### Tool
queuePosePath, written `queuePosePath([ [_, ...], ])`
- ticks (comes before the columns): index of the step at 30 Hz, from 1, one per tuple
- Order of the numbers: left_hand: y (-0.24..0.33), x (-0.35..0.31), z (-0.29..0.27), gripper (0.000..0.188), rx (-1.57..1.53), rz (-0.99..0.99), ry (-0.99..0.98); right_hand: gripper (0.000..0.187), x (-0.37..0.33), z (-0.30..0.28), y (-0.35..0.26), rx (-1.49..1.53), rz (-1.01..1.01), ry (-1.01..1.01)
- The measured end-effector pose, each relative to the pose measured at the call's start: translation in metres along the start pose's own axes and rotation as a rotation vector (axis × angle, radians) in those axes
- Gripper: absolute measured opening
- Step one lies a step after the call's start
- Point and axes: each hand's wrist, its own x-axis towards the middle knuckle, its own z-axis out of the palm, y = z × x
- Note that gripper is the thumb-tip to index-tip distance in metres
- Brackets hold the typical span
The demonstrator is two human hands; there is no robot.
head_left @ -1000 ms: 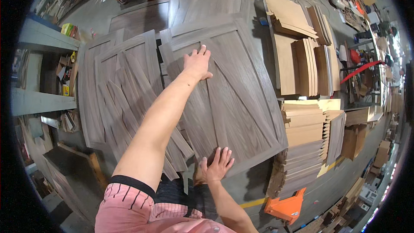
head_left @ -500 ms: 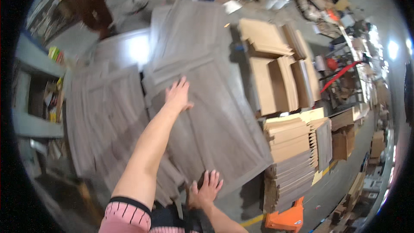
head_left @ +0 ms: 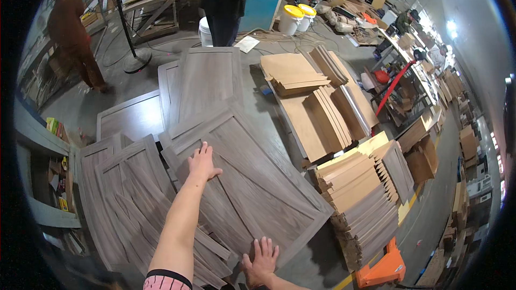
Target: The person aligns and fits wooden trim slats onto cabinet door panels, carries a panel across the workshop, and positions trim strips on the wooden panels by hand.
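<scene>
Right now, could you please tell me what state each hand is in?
Left hand: open, on the gray wood-grain panel, not gripping it.
Right hand: open, spread over the same panel's near edge, no grip visible.

A short pink sleeve (head_left: 164,283) is worn on the left arm, its fabric marked with thin dark stripes that are set along its length. The opening is edged by a black band (head_left: 171,274), by which the arm is ringed. Beyond it the left forearm (head_left: 180,225) is left bare and is tapered to a slim wrist and a bare left hand (head_left: 202,163). The right forearm (head_left: 282,282) is partly cropped; the right hand (head_left: 262,262) is likewise bare.
</scene>
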Motion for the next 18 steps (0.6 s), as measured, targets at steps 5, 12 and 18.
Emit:
queuePosePath([
  [5, 0.007, 0.003, 0.000, 0.095, 0.028, 0.012, -0.025, 0.074, 0.000, 0.005, 0.007, -0.019, -0.019, 0.052],
  [12, -0.001, 0.003, -0.002, 0.102, 0.052, 0.003, -0.032, 0.074, 0.003, 0.002, 0.008, -0.041, -0.042, 0.079],
  [18, 0.005, 0.014, 0.005, 0.105, 0.074, 0.021, -0.042, 0.074, 0.002, 0.006, 0.011, -0.034, -0.005, 0.098],
])
